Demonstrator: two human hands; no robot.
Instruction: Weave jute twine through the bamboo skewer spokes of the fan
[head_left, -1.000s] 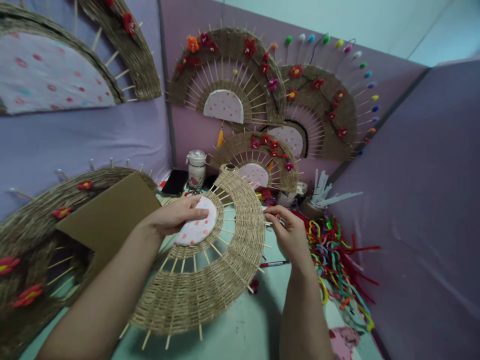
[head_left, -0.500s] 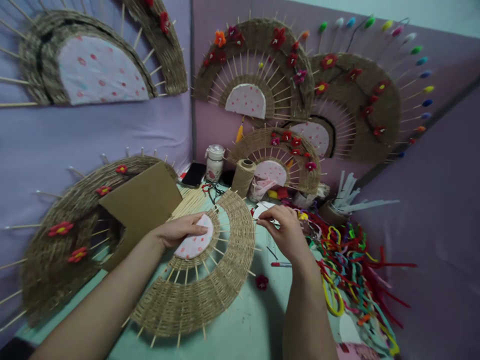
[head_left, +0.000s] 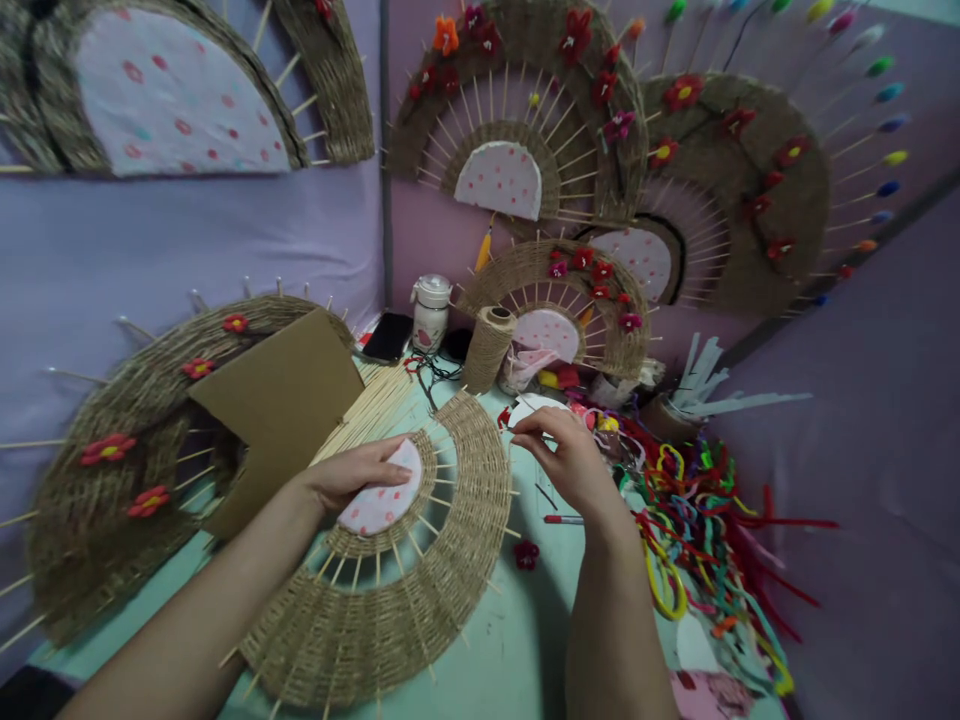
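Note:
My left hand (head_left: 358, 468) grips a woven twine fan (head_left: 457, 530) by its centre, with the thumb lying over the white half-disc (head_left: 381, 505) dotted with red. Thin sticks radiate from that centre through a wide woven band and poke out beyond its rim. Just right of the band, my right hand (head_left: 559, 450) is raised with thumb and fingers pinched together. What sits in the pinch is too small to make out; a bit of red shows beside the fingertips. A dark red flower (head_left: 526, 555) lies on the table below, near a red-capped pen (head_left: 562, 519).
A cardboard piece (head_left: 281, 400), thin sticks (head_left: 375, 400), a phone (head_left: 388, 338), a lidded cup (head_left: 431, 312) and a twine spool (head_left: 489, 348) stand or lie behind. Colourful pipe cleaners (head_left: 697, 530) heap at right. Finished fans (head_left: 517, 90) decorated with flowers hang on the walls.
The view has tilted down and moved slightly closer. My left hand and the fan have shifted a little left and down in view. My right hand stays pinched beside the fan's edge.

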